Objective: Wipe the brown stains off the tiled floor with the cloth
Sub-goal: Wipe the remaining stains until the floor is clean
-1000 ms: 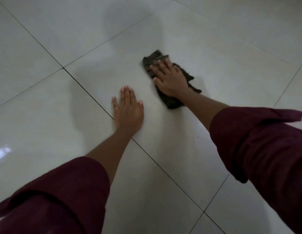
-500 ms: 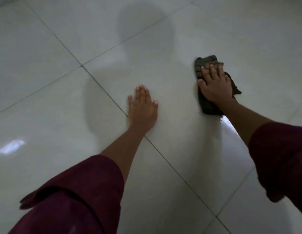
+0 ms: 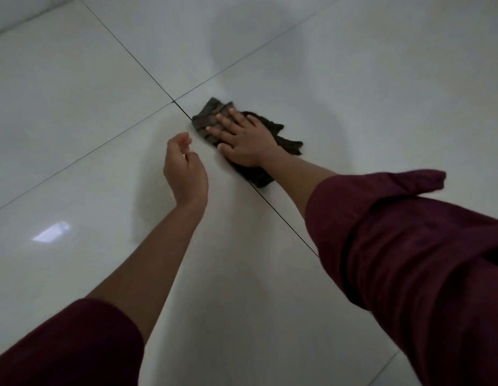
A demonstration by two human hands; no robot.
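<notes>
Head: cloth (image 3: 208, 117) apparently under right hand (image 3: 243, 142)

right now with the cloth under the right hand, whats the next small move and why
Probably slide the cloth along the grout line toward the body, pressing down. The right hand lies flat on the cloth, whose edge meets that dark line; the left hand hovers, loosely curled. No brown stain shows, so this is a guess.
</notes>
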